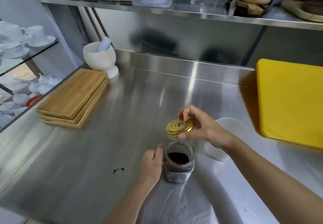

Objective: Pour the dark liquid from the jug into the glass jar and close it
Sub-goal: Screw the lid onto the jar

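The glass jar [180,160] stands open near the front edge of the stainless-steel desk [131,101], holding dark contents below the neck. The left hand [152,164] is wrapped around the jar's left side, fingers closed against the glass. The right hand [201,124] holds the gold lid [180,128] by its rim between thumb and fingers, tilted, just above the jar mouth and not touching it. A white jug [227,136] stands just right of the jar, partly hidden behind the right forearm. A yellow cutting board [290,101] occupies the right edge. A stack of wooden trays [73,97] lies at the left edge, with a white mortar and pestle [100,57] at the back-left corner. A small dark stain [118,170] marks the desk left of the jar. A steel shelf [174,11] runs above the back edge.
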The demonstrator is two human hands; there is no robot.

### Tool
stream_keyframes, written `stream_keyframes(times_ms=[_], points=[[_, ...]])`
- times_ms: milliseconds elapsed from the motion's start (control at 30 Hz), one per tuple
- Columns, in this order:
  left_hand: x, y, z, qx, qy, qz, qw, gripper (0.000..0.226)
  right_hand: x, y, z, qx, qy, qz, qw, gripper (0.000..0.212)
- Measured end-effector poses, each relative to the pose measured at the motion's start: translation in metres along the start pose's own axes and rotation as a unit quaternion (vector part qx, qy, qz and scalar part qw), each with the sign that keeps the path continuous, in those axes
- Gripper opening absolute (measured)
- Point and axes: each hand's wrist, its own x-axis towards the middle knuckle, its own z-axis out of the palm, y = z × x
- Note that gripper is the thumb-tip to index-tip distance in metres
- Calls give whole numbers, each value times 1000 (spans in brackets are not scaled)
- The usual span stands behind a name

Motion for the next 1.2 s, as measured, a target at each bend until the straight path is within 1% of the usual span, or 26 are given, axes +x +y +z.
stream_keyframes(times_ms=[200, 333, 433, 500, 600, 733, 867, 1000, 1100, 1200], points=[[2, -4, -1, 4, -11, 8, 1000, 52, -25, 3, 10, -83, -42, 41, 995, 37], [3, -4, 0, -6, -15, 0, 1000, 51, -31, -1, 11, -143, -39, 45, 988, 42], [3, -5, 0, -9, -14, -5, 1000, 53, -33, -4, 13, -242, -67, 41, 967, 46], [3, -4, 0, -12, -22, -5, 1000, 54, -33, -7, 15, -287, -82, 35, 954, 53], [2, -3, -1, 0, -24, -1, 1000, 57, -31, -15, 19, -330, -96, 16, 939, 65], [1, 0, -1, 13, -30, 11, 999, 59, -27, -22, 18, -384, -136, 0, 913, 68], [0, 3, -2, 36, -21, 10, 999, 59, -25, -27, 18, -419, -174, -26, 891, 69], [-2, 8, -5, 52, -23, 15, 998, 59, -23, -30, 19, -444, -189, -21, 876, 71], [-3, 11, -6, 71, -18, 21, 997, 59, -21, -33, 21, -451, -194, -15, 871, 71], [-3, 12, -6, 71, -21, 23, 997, 57, -20, -34, 20, -446, -178, -8, 877, 69]])
